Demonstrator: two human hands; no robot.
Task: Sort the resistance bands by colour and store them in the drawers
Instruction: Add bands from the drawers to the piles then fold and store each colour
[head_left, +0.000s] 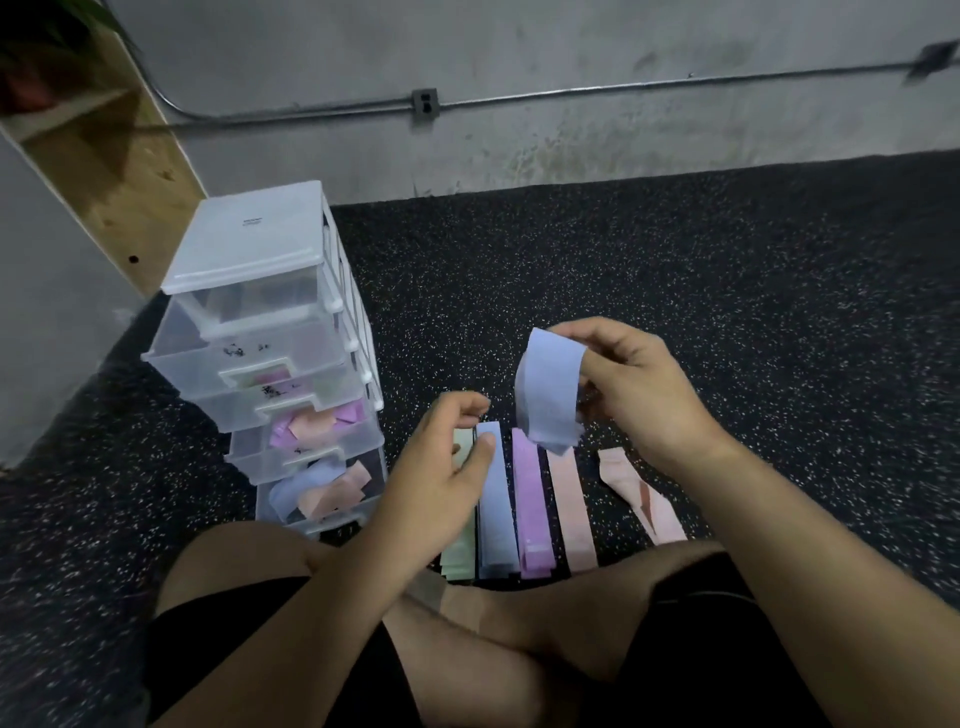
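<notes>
Blue band (548, 395) hanging folded at frame centre, right hand (631, 387) pinching its upper edge. Left hand (447, 457) hovering loosely curled, gripping nothing, over the floor piles (530, 499). Risk: drawers (291, 364) at left showing mixed colours, so misfiling looks likely.

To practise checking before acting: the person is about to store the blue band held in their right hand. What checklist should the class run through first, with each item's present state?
1. Blue band held in the right hand: ok.
2. Left hand free to help: ok, it holds nothing.
3. Bottom drawer, which already has blue in it, pulled out: ok.
4. That drawer holds one colour only: not ok, a peach band lies in it too.
5. Black marks on the drawer fronts readable as labels: cannot tell, too blurred.
</notes>
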